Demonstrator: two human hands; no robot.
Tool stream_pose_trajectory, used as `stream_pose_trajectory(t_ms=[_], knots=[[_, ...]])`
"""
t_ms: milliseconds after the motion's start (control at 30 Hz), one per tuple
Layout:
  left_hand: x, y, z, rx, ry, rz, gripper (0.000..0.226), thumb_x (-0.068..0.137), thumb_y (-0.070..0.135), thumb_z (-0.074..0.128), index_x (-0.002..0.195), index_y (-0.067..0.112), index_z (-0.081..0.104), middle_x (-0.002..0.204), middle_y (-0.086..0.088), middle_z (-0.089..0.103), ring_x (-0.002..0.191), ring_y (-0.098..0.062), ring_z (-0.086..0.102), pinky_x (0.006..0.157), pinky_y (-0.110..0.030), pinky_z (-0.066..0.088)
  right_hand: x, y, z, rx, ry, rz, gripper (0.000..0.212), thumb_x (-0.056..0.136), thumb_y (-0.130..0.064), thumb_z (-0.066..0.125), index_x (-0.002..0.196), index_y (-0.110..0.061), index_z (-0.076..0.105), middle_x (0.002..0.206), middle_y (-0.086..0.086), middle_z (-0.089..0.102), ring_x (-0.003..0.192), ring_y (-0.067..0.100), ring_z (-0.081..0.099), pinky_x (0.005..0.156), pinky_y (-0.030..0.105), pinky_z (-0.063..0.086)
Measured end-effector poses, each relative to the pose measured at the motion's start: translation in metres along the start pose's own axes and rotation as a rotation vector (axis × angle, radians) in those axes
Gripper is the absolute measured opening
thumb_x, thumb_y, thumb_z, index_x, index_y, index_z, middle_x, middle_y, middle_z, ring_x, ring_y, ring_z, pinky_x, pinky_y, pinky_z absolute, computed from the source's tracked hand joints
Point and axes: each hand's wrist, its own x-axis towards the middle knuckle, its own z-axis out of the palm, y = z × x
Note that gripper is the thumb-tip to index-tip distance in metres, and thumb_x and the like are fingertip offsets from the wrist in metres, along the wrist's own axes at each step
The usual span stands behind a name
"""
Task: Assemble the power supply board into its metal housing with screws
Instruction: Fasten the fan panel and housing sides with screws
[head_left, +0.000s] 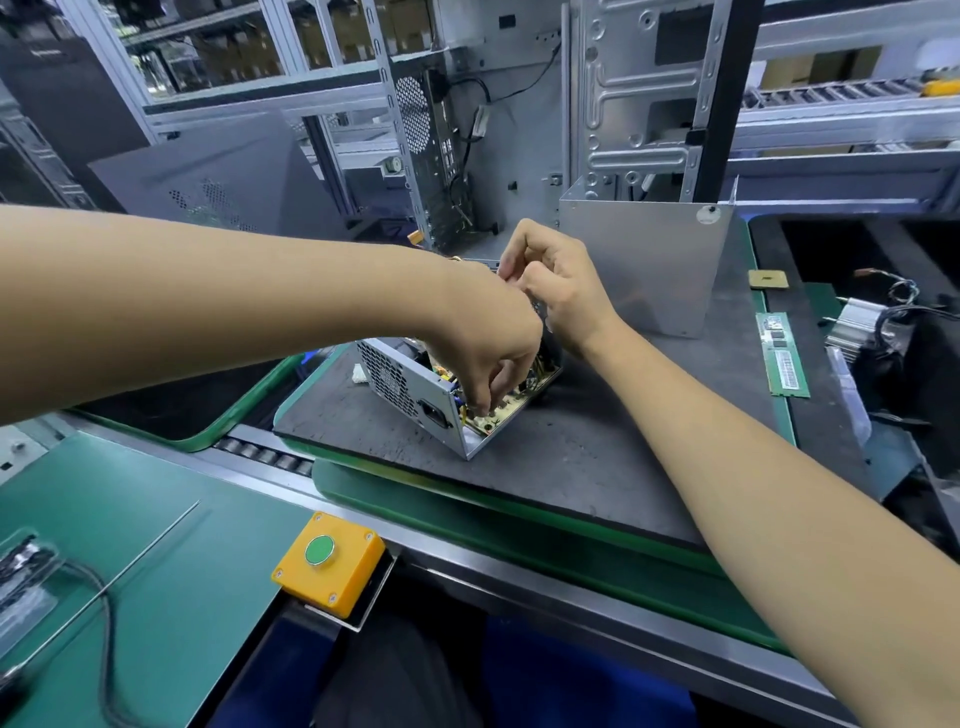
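Note:
The open metal housing (410, 387) stands on the dark work mat (571, 457), its perforated side facing left. The power supply board (501, 413) lies inside it, seen at the near corner. My left hand (483, 338) reaches down into the housing, fingertips curled onto the board near that corner. My right hand (558, 280) hovers over the housing's far side with fingers curled, pinching something small that I cannot make out. Both hands hide most of the board. No screw is plainly visible.
The housing's metal cover (644, 260) stands upright behind on the mat. A memory stick (784, 356) and a heatsink with wires (862, 327) lie at right. A yellow push-button box (330, 561) sits at the near edge. An open computer case (447, 156) stands behind.

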Motion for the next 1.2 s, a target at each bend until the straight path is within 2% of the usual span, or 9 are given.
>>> stream_pose_trajectory(t_ms=[167, 233, 367, 467, 633, 733, 833, 1000, 1200], knots=[[-0.003, 0.005, 0.004, 0.224, 0.025, 0.08, 0.021, 0.087, 0.059, 0.07, 0.094, 0.04, 0.077, 0.091, 0.022, 0.067, 0.098, -0.008, 0.035, 0.088, -0.028, 0.035, -0.001, 0.0, 0.0, 0.017, 0.007, -0.008, 0.018, 0.07, -0.003, 0.041, 0.071, -0.013, 0.056, 0.061, -0.01, 0.052, 0.054, 0.007, 0.041, 0.05, 0.022, 0.031], [-0.007, 0.005, 0.007, 0.309, 0.079, 0.095, 0.028, 0.086, 0.065, 0.067, 0.097, 0.04, 0.076, 0.096, 0.021, 0.057, 0.099, -0.01, 0.023, 0.087, -0.029, 0.023, 0.0, 0.0, 0.0, 0.014, 0.0, -0.023, 0.013, 0.071, -0.006, 0.043, 0.071, -0.009, 0.056, 0.063, -0.007, 0.053, 0.059, 0.009, 0.042, 0.053, 0.024, 0.031], [-0.012, 0.005, 0.004, 0.273, 0.08, 0.066, 0.027, 0.086, 0.062, 0.07, 0.1, 0.041, 0.078, 0.108, 0.011, 0.04, 0.108, -0.014, 0.027, 0.084, -0.028, 0.031, 0.001, -0.002, -0.002, 0.109, 0.009, 0.031, 0.016, 0.073, -0.007, 0.042, 0.07, -0.007, 0.058, 0.06, 0.005, 0.056, 0.053, 0.011, 0.04, 0.049, 0.02, 0.031], [-0.007, 0.004, 0.0, 0.15, 0.03, 0.015, 0.02, 0.087, 0.055, 0.074, 0.098, 0.039, 0.08, 0.101, 0.012, 0.051, 0.099, -0.007, 0.04, 0.059, -0.018, 0.032, 0.0, -0.005, 0.0, 0.143, -0.009, 0.029, 0.024, 0.074, -0.01, 0.04, 0.075, 0.001, 0.061, 0.06, 0.022, 0.051, 0.048, 0.007, 0.038, 0.049, 0.017, 0.031], [0.0, 0.0, -0.001, 0.134, 0.017, 0.041, 0.016, 0.084, 0.053, 0.077, 0.089, 0.038, 0.08, 0.095, 0.009, 0.066, 0.09, -0.007, 0.057, 0.05, -0.013, 0.026, 0.001, -0.007, 0.001, 0.169, -0.016, 0.039, 0.039, 0.068, -0.028, 0.046, 0.077, 0.007, 0.061, 0.06, 0.012, 0.055, 0.046, 0.006, 0.04, 0.05, 0.016, 0.032], [-0.001, 0.001, 0.001, 0.136, 0.056, 0.037, 0.016, 0.081, 0.056, 0.078, 0.081, 0.04, 0.076, 0.091, 0.011, 0.066, 0.086, -0.006, 0.059, 0.055, -0.022, 0.036, 0.001, -0.006, 0.001, 0.166, -0.013, 0.044, 0.041, 0.064, -0.035, 0.046, 0.075, 0.002, 0.061, 0.057, 0.002, 0.058, 0.047, 0.007, 0.042, 0.05, 0.016, 0.031], [-0.005, 0.002, 0.001, 0.11, 0.122, 0.033, 0.015, 0.078, 0.056, 0.078, 0.076, 0.044, 0.068, 0.087, 0.014, 0.063, 0.085, -0.004, 0.057, 0.063, -0.028, 0.047, 0.002, -0.007, 0.001, 0.158, -0.003, 0.061, 0.033, 0.063, -0.035, 0.046, 0.07, -0.006, 0.059, 0.061, 0.011, 0.057, 0.047, 0.006, 0.04, 0.05, 0.016, 0.03], [-0.009, 0.002, -0.001, 0.114, 0.098, 0.046, 0.014, 0.081, 0.057, 0.075, 0.087, 0.044, 0.073, 0.089, 0.015, 0.064, 0.087, -0.003, 0.057, 0.059, -0.025, 0.038, 0.002, -0.007, 0.0, 0.165, 0.0, 0.05, 0.038, 0.065, -0.036, 0.045, 0.074, -0.002, 0.06, 0.061, 0.014, 0.055, 0.047, 0.007, 0.039, 0.05, 0.016, 0.03], [-0.008, -0.001, 0.005, 0.121, 0.062, 0.026, 0.018, 0.086, 0.057, 0.071, 0.097, 0.044, 0.076, 0.102, 0.016, 0.066, 0.108, -0.004, 0.052, 0.067, -0.026, 0.046, 0.001, -0.008, 0.001, 0.174, 0.001, 0.044, 0.045, 0.065, -0.035, 0.045, 0.078, 0.005, 0.061, 0.061, 0.019, 0.053, 0.047, 0.011, 0.037, 0.049, 0.017, 0.031]])
